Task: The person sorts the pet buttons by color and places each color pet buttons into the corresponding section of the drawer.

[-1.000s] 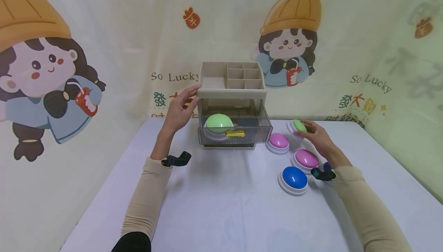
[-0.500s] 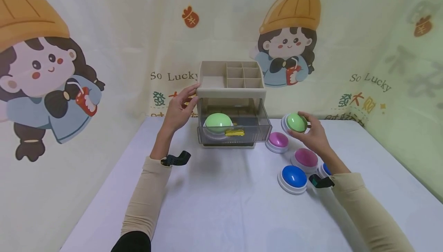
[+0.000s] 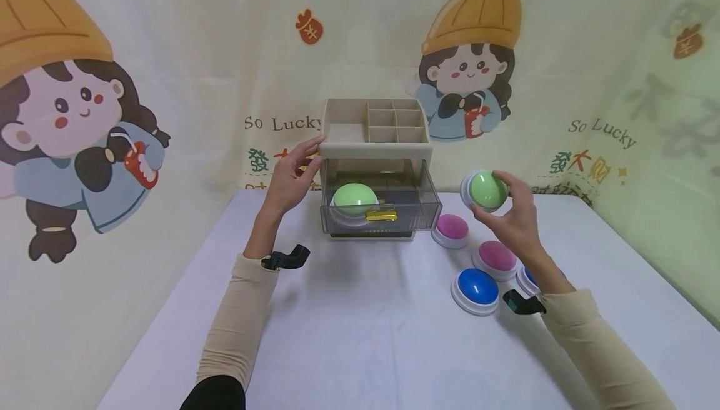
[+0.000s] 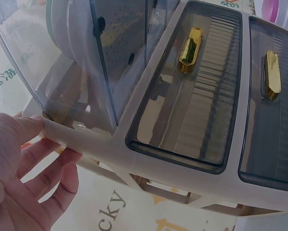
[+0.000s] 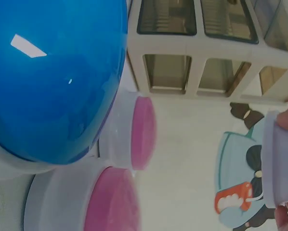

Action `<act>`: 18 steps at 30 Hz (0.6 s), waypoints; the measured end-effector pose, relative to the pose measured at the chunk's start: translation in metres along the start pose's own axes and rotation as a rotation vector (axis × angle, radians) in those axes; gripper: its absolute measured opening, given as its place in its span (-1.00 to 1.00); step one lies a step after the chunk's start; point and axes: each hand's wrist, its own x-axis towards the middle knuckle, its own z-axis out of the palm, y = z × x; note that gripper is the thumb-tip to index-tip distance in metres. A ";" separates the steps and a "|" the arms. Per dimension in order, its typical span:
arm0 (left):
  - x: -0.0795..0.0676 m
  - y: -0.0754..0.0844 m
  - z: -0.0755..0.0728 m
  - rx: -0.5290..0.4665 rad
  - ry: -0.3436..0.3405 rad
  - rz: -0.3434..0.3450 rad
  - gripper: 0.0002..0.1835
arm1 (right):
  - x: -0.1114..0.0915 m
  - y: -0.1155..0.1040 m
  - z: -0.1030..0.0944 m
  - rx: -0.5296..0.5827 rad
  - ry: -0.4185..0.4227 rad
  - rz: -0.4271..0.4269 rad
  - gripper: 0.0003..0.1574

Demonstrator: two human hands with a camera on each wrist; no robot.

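Green and glossy, a domed button on a white base tilts in the pinch of a person's right hand, held above a white tablecloth. Just below those fingers sits a pink button; a second pink button and a blue button lie nearer the wrist. Left of the fingers, a pulled-out clear drawer carries another green button on the left hand's side. That left hand, fingers loosely spread, touches the upper edge of a beige cabinet. Good handling likely means a firm rim grip, the base levelled before release, and light left fingertips steadying the cabinet
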 end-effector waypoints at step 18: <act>0.000 -0.004 0.001 -0.010 0.002 0.006 -0.51 | -0.006 -0.039 -0.005 0.019 0.186 -0.071 0.04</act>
